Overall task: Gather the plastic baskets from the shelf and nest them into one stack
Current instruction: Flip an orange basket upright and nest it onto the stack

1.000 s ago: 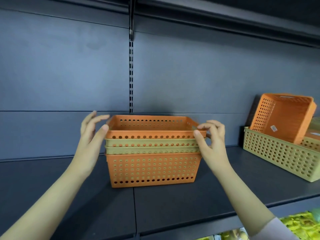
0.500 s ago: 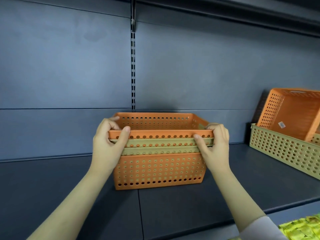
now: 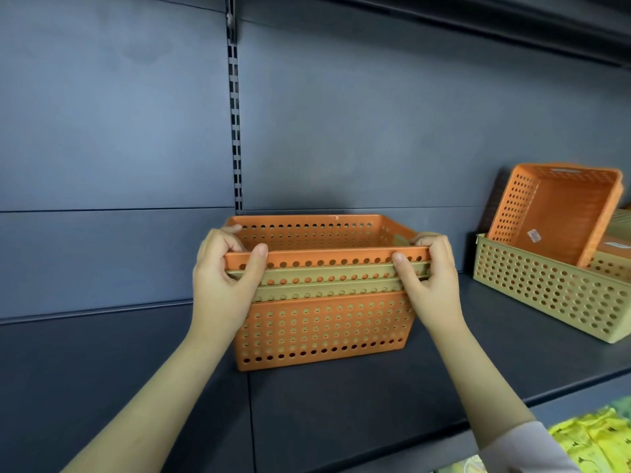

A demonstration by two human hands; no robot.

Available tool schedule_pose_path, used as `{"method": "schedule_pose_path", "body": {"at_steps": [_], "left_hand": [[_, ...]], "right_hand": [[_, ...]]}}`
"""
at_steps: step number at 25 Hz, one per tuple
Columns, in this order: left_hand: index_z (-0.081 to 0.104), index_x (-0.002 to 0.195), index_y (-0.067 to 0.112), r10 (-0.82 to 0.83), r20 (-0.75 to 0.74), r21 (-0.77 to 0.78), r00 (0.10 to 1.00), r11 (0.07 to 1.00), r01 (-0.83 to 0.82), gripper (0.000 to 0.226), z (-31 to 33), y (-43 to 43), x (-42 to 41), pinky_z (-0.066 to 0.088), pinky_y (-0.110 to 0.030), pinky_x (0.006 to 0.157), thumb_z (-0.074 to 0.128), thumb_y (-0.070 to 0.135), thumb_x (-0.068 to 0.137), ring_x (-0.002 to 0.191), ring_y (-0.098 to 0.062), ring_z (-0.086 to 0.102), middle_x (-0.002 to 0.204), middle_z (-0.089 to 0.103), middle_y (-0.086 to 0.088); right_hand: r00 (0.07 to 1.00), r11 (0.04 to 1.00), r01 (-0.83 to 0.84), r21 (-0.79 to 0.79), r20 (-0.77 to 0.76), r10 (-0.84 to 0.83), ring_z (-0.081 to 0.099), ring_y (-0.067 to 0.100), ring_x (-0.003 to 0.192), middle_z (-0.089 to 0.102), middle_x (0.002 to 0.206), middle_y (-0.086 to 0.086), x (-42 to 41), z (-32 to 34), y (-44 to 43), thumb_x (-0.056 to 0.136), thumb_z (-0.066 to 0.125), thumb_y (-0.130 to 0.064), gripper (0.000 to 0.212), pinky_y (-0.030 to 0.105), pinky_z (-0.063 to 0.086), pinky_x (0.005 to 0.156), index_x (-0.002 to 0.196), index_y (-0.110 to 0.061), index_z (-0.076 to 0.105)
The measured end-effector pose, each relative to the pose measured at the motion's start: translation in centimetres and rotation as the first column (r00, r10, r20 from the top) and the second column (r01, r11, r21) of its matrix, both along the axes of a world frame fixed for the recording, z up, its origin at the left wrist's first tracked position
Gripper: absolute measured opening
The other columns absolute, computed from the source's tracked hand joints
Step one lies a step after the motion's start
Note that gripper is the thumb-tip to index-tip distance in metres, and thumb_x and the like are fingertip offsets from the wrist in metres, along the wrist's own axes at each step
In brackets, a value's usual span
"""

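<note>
A nested stack of perforated plastic baskets [image 3: 324,329] stands on the dark shelf [image 3: 341,397]: orange at the bottom, two beige rims in the middle, an orange basket [image 3: 327,259] on top. My left hand [image 3: 225,285] grips the stack's left end, thumb on the top orange rim, fingers curled inside. My right hand [image 3: 430,278] grips the right end the same way. At the far right a beige basket [image 3: 546,288] holds a tilted orange basket [image 3: 556,213].
The grey back panel with a slotted upright [image 3: 235,131] rises behind the stack. An upper shelf edge [image 3: 478,15] runs overhead. Yellow packets [image 3: 594,438] lie on a lower level at the bottom right. The shelf's front lip [image 3: 444,442] is near my forearms.
A second ago both hands hovered beside the stack with fingers apart. They have since closed on the two ends of the top rims and stay there.
</note>
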State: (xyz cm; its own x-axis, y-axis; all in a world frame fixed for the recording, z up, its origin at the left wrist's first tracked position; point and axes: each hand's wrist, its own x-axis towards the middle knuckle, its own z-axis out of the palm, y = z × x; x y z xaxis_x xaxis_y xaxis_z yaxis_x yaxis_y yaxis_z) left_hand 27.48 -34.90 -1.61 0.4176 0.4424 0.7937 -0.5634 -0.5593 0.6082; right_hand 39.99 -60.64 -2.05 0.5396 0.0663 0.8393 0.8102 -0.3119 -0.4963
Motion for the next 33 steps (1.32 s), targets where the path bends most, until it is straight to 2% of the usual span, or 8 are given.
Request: {"method": "schedule_pose_path", "body": {"at_steps": [7, 17, 19, 21, 23, 26, 31, 33], "left_hand": [[0.043, 0.076, 0.022, 0.030, 0.007, 0.049, 1.000, 0.998, -0.030, 0.028, -0.1, -6.5, 5.4, 0.044, -0.049, 0.099, 0.059, 0.042, 0.086, 0.123, -0.014, 0.054, 0.097, 0.059, -0.002], [0.050, 0.091, 0.019, 0.165, -0.095, 0.108, 0.982, 0.982, -0.155, 0.032, 0.6, -15.6, 11.4, 0.043, -0.042, 0.098, 0.052, 0.051, 0.086, 0.129, -0.015, 0.049, 0.120, 0.059, 0.001], [0.058, 0.091, 0.012, 0.409, -0.039, 0.353, 0.911, 0.859, -0.371, 0.035, 0.8, -17.3, 11.9, 0.043, -0.044, 0.096, 0.049, 0.045, 0.092, 0.120, -0.027, 0.055, 0.108, 0.061, -0.005], [0.067, 0.085, 0.004, 0.638, 0.220, 0.567, 0.738, 0.532, -0.629, 0.031, 1.0, -18.9, 12.4, 0.040, -0.046, 0.102, 0.053, 0.029, 0.096, 0.116, -0.037, 0.057, 0.100, 0.064, -0.013], [0.070, 0.080, 0.003, 0.674, 0.332, 0.626, 0.660, 0.366, -0.689, 0.029, 1.6, -20.9, 13.1, 0.038, -0.048, 0.105, 0.056, 0.022, 0.096, 0.113, -0.039, 0.059, 0.095, 0.066, -0.015], [0.073, 0.082, 0.005, 0.719, 0.232, 0.718, 0.655, 0.328, -0.614, 0.039, 2.6, -25.0, 15.1, 0.044, -0.047, 0.095, 0.052, 0.035, 0.097, 0.101, -0.036, 0.064, 0.089, 0.068, -0.012], [0.073, 0.082, 0.013, 0.752, 0.111, 0.781, 0.649, 0.338, -0.526, 0.050, 3.5, -31.6, 19.6, 0.046, -0.038, 0.074, 0.041, 0.047, 0.099, 0.079, -0.027, 0.065, 0.079, 0.072, -0.004], [0.071, 0.079, 0.014, 0.770, 0.122, 0.749, 0.626, 0.343, -0.567, 0.046, 3.2, -32.4, 20.4, 0.041, -0.037, 0.070, 0.044, 0.046, 0.099, 0.074, -0.026, 0.063, 0.074, 0.070, -0.003]], "right_hand": [[0.999, 0.998, 0.006, -0.060, -0.044, -0.009, 0.052, 0.008, 0.101, 0.051, 0.102, -0.006, 4.6, 0.5, -7.5, 0.086, 0.055, -0.050, 0.033, 0.019, 0.041, 0.083, 0.099, -0.020, 0.049], [0.996, 0.948, -0.071, -0.309, -0.075, 0.050, 0.054, 0.001, 0.098, 0.054, 0.106, -0.004, 13.3, 2.3, -17.0, 0.088, 0.055, -0.050, 0.037, 0.022, 0.045, 0.081, 0.103, -0.017, 0.056], [0.995, 0.935, -0.091, -0.343, -0.073, 0.070, 0.054, -0.003, 0.098, 0.055, 0.108, -0.004, 14.5, 2.5, -18.8, 0.088, 0.055, -0.050, 0.037, 0.022, 0.046, 0.082, 0.105, -0.017, 0.057], [0.990, 0.927, -0.120, -0.356, -0.118, 0.082, 0.055, 0.001, 0.098, 0.056, 0.111, -0.004, 15.4, 3.0, -19.8, 0.090, 0.057, -0.046, 0.034, 0.028, 0.049, 0.086, 0.108, -0.017, 0.058], [0.976, 0.911, -0.183, -0.370, -0.179, 0.124, 0.056, 0.007, 0.103, 0.057, 0.119, -0.005, 15.8, 3.5, -20.6, 0.092, 0.058, -0.042, 0.034, 0.032, 0.049, 0.092, 0.118, -0.020, 0.057], [0.973, 0.900, -0.215, -0.380, -0.166, 0.162, 0.050, 0.010, 0.123, 0.055, 0.135, -0.006, 16.3, 5.1, -22.2, 0.094, 0.055, -0.043, 0.045, 0.025, 0.038, 0.100, 0.134, -0.023, 0.052], [0.931, 0.935, 0.305, -0.182, 0.264, -0.252, 0.040, 0.032, 0.135, 0.049, 0.143, 0.015, 18.8, 9.3, -28.7, 0.091, 0.056, -0.047, 0.055, 0.041, 0.026, 0.111, 0.135, -0.013, 0.053], [0.891, 0.888, 0.452, -0.080, 0.084, -0.446, 0.026, 0.039, 0.143, 0.028, 0.156, 0.019, 20.4, 10.2, -31.7, 0.086, 0.061, -0.054, 0.069, 0.051, 0.024, 0.112, 0.145, -0.024, 0.041]]}}
